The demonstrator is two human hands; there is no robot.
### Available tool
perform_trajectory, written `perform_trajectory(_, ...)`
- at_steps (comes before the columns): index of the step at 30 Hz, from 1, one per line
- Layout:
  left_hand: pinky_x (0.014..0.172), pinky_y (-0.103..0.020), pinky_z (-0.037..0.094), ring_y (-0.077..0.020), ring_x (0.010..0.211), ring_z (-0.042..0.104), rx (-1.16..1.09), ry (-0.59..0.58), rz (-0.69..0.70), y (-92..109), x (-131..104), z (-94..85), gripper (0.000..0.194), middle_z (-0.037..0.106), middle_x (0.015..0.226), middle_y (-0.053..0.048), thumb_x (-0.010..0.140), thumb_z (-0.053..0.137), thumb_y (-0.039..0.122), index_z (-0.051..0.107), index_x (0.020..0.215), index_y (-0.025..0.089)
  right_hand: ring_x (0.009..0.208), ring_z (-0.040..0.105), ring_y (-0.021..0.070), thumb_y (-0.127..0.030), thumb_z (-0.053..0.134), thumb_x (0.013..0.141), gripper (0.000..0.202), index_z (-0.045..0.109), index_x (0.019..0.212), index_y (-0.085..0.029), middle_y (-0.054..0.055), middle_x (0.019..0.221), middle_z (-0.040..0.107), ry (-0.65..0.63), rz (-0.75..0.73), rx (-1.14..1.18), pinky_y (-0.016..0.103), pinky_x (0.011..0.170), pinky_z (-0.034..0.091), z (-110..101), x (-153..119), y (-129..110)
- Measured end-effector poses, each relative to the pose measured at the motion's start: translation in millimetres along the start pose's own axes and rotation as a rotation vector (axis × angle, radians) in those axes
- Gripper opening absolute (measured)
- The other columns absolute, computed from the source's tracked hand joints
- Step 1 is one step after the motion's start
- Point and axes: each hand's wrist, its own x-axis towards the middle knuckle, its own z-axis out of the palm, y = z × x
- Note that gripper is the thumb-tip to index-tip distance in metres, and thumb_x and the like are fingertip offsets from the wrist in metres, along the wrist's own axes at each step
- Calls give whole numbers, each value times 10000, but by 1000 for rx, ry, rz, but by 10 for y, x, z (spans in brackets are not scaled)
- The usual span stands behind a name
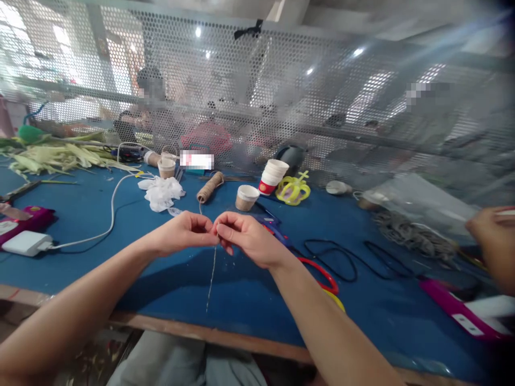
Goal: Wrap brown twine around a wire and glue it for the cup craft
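Observation:
My left hand [187, 231] and my right hand [247, 236] meet above the front middle of the table, their fingertips touching. Both are closed in a pinch on a thin twine [211, 281], whose loose end hangs below them toward the table edge. The exact grip point is hidden behind the fingers. Beyond my hands lies a roll of brown twine [210, 188], its strand running toward my left hand. A small brown pot with a white rim [247, 198] stands just past my right hand. Crumpled white material [161, 192] lies beyond my left hand.
Stacked paper cups [273, 176] stand beside a yellow crown-shaped piece [293, 188]. Pale husks [60, 156] lie at the back left. A white charger [27, 244] trails its cable across the left; black cord [333, 260] loops at right. Another person's hand [497, 241] shows at the right edge.

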Motion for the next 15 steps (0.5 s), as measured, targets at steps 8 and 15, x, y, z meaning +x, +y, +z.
perform_trajectory(8,501,-206,290,-68,510,403,161,107,-34,-1,29,-11,214,528,550,29,659,633,327,594,603,125,491,434,71,-366,541,793,208,526,765,-161,-39,588,475,89,-8,-169,222,482,379,11,38,89)
perform_trajectory(15,463,-203,236,-56,494,343,73,41,-85,-8,6,-37,216,489,568,37,676,623,337,598,686,123,488,445,73,-374,550,780,219,510,746,-161,-40,580,484,120,-16,-189,223,486,376,7,38,67)
